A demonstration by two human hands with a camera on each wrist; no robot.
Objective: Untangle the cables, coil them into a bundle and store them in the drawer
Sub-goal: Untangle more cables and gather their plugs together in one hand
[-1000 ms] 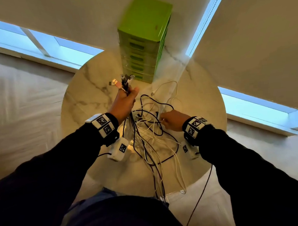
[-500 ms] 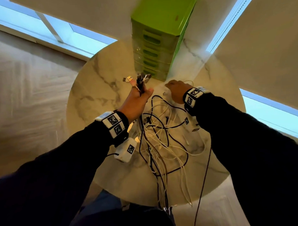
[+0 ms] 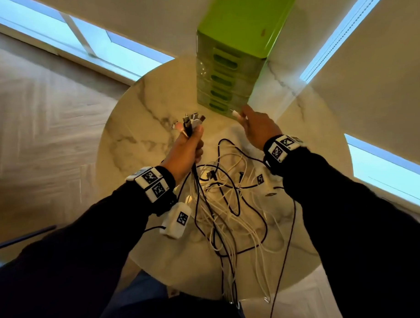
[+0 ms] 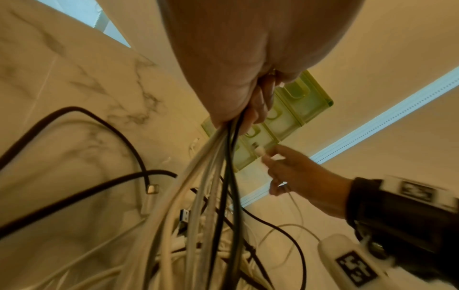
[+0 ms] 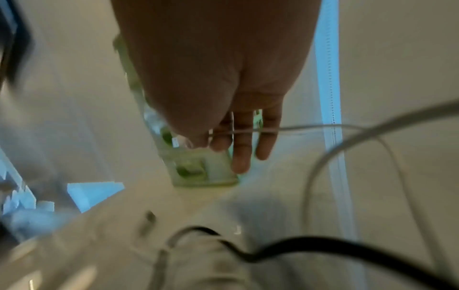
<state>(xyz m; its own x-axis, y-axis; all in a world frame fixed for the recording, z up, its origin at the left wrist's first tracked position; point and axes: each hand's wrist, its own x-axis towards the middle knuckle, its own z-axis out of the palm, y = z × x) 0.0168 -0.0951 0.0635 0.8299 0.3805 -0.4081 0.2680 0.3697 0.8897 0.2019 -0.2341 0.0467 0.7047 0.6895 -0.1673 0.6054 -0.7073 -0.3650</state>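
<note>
A tangle of black and white cables [image 3: 227,205] lies on the round marble table [image 3: 141,118] and trails over its near edge. My left hand [image 3: 189,145] grips a bunch of cable ends, their plugs [image 3: 193,120] sticking up above the fist; in the left wrist view the cables [image 4: 223,176] hang down from the hand [image 4: 246,109]. My right hand [image 3: 253,124] is raised near the base of the green drawer unit [image 3: 236,51] and pinches a white plug [image 3: 234,114] of a thin white cable [image 5: 310,128] that runs across its fingers [image 5: 240,153].
The green unit has several closed drawers with slot handles and stands at the table's far side against the wall. Wrist camera pods [image 3: 176,220] hang below both wrists. Wooden floor lies to the left. A black lead [image 3: 284,263] dangles from the right arm.
My right hand has lifted from the tangle and gone forward to the drawer unit with a white plug in its fingers. The left hand keeps its grip on the bunch.
</note>
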